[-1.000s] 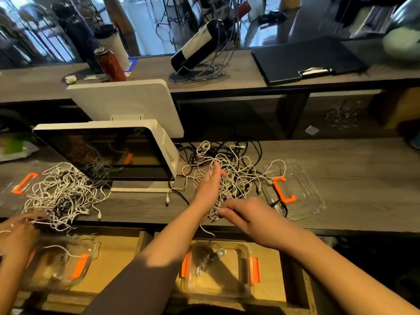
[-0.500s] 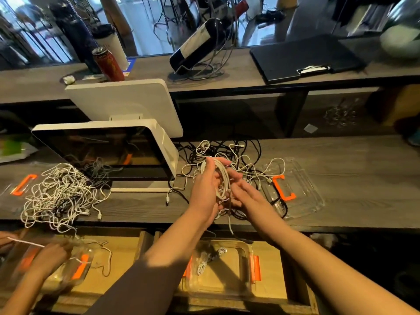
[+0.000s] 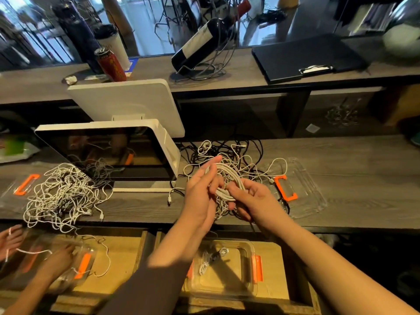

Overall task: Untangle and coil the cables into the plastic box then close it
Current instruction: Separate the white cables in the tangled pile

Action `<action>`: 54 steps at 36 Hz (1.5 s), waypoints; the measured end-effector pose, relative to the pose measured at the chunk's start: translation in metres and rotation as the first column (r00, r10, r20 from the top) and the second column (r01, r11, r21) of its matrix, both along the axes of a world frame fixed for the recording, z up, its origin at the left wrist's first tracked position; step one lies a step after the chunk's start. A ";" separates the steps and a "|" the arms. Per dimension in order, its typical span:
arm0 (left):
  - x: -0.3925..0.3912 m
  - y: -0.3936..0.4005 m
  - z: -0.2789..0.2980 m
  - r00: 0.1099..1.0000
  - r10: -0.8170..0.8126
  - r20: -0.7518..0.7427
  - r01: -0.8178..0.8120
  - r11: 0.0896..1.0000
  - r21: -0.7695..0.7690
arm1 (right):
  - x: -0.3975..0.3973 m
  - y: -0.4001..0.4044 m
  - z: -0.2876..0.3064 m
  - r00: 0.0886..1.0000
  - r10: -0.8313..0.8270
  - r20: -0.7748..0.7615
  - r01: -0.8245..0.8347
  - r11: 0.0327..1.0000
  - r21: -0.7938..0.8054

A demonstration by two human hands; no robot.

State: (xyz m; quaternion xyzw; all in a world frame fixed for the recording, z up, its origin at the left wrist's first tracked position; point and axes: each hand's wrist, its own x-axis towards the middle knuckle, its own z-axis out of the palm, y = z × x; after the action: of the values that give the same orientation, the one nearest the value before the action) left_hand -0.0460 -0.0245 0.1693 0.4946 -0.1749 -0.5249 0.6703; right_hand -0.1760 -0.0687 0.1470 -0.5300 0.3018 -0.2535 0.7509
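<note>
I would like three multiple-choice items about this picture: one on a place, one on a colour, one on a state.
1. Where does the clear lid lie?
A. right of the tangled cables
B. on the box
C. beside the red can

2. What colour are the latches of the plastic box?
A. blue
B. orange
C. green

3. What is the state of the box?
A. closed
B. open, cables inside
C. overturned

Answers: 1 A, the lid rests on the counter at the pile's right. 2 B, both side latches show orange. 3 B, no lid covers it and small white cables lie within.

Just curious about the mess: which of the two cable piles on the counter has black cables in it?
The pile right of the monitor, behind both hands. The left pile looks nearly all white.
</note>
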 end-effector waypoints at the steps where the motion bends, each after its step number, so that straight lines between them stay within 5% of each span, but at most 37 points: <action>1: 0.005 0.001 -0.002 1.000 -0.008 -0.030 0.008 1.000 0.000 | -0.001 -0.002 0.000 1.000 -0.001 -0.019 0.001 1.000 0.005; 4: 0.015 0.004 -0.005 0.988 -0.153 -0.009 0.153 0.988 0.027 | -0.006 -0.007 0.002 0.998 0.021 -0.055 -0.019 0.999 0.030; 7: 0.019 0.005 0.001 0.931 -0.292 0.220 0.260 0.952 0.165 | -0.011 -0.010 0.003 0.989 0.093 -0.115 -0.093 0.996 0.005; 12: 0.018 0.000 0.002 0.725 -0.350 0.593 0.174 0.926 0.334 | -0.018 -0.013 0.003 0.968 0.196 -0.156 -0.194 0.981 0.026; 19: 0.019 0.000 0.000 0.518 -0.434 0.737 0.207 0.900 0.384 | -0.024 -0.015 0.006 0.957 0.233 -0.172 -0.241 0.970 -0.025; 23: 0.020 0.001 0.003 0.555 -0.433 0.710 0.277 0.901 0.333 | -0.026 -0.016 0.009 0.965 0.200 -0.168 -0.219 0.970 -0.105; 29: 0.017 0.002 0.000 0.747 -0.342 0.571 0.228 0.937 0.263 | -0.032 -0.027 -0.001 0.978 -0.110 -0.179 0.041 0.936 -0.351; 34: 0.010 0.003 -0.001 0.898 -0.287 0.332 0.231 0.953 0.197 | -0.028 -0.022 -0.017 0.969 -0.134 -0.209 0.019 0.880 -0.475; 38: 0.005 -0.004 -0.004 0.908 -0.134 0.398 0.061 0.979 0.193 | -0.022 -0.004 -0.027 0.933 -0.123 -0.337 -0.080 0.845 -0.529; 47: 0.006 -0.013 -0.018 0.575 0.072 0.815 -0.247 0.965 0.089 | -0.010 0.043 -0.015 0.859 -0.195 -0.473 -0.240 0.662 -0.710; 54: 0.014 -0.012 -0.032 0.231 -0.127 0.965 -0.191 0.966 0.172 | -0.012 0.030 0.005 0.842 -0.327 -0.428 -0.220 0.516 -0.828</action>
State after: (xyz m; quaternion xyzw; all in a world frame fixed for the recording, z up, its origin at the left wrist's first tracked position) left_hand -0.0316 -0.0370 0.1375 0.7977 -0.4733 -0.1080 0.3578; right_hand -0.1883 -0.0385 0.1522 -0.8666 0.3510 -0.2337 0.2666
